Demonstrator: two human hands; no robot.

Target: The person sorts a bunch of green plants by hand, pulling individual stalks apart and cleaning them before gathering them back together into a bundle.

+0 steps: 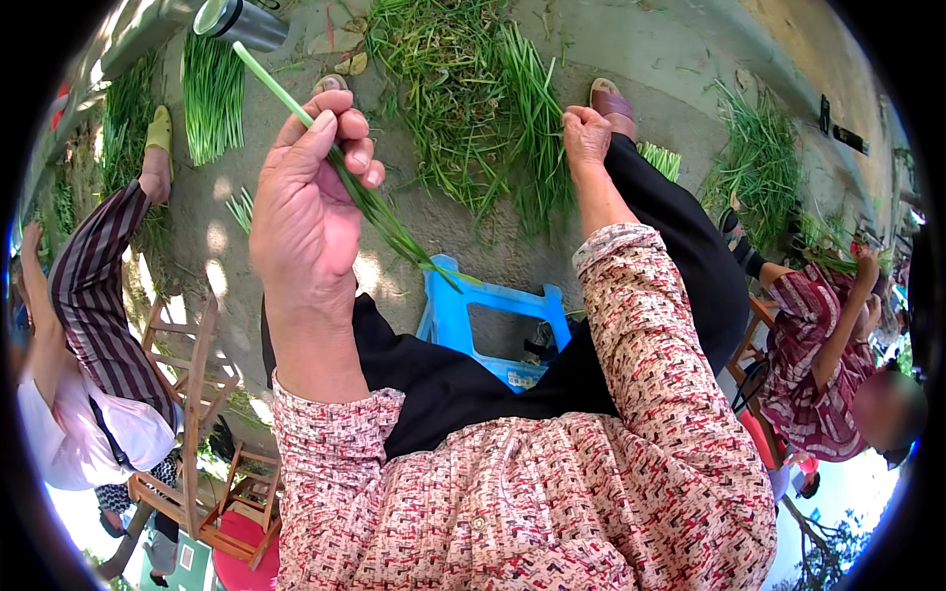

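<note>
My left hand (314,185) is raised, with a few long green stalks (347,177) pinched between thumb and fingers. Their pale ends point up to the left and their thin leaves droop toward a blue plastic stool (451,318) between my legs. Beyond it, my right hand (589,137) has its fingers curled at the edge of a bunch of long green leaves (528,111); whether it grips any of them cannot be told. Beside that bunch lies a large heap of loose, partly yellowed leaves (458,111) on the ground.
A neat green bundle (213,100) lies at the upper left, near a metal tumbler (247,26). Cut stalk ends (660,160) show beside my right leg. Another leafy heap (761,162) lies at the right. People sit on both sides, with a wooden chair (194,369) at the left.
</note>
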